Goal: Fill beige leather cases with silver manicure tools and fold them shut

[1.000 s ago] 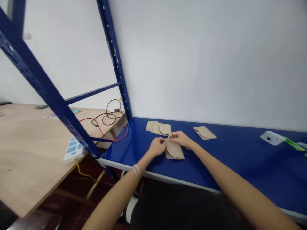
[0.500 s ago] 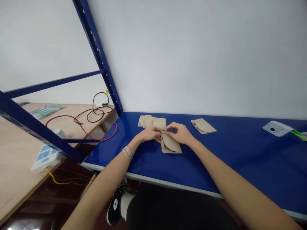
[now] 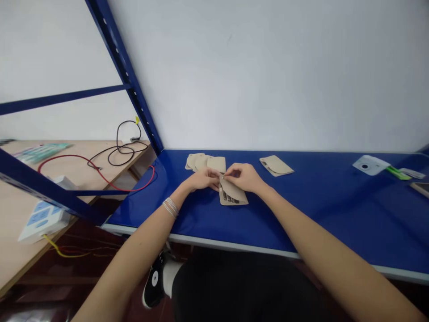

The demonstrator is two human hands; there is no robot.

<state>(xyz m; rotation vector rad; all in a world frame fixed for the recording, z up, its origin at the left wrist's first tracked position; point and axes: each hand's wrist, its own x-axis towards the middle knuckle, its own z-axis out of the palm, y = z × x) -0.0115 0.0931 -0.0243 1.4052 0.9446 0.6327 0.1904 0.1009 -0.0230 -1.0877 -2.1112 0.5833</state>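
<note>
here, the left hand and right hand pinch the beige pouch's upper edge; no writing is readable on it.

This looks like a plain workroom or small workshop, though its exact kind cannot be told. A long blue surface with a pale metal edge runs along a bare white wall, beside a blue metal frame whose posts are punched with holes. Next to it stands a plain wooden table carrying a white power strip with blue sockets and loose black cable. The floor is dark red and shiny.
</note>
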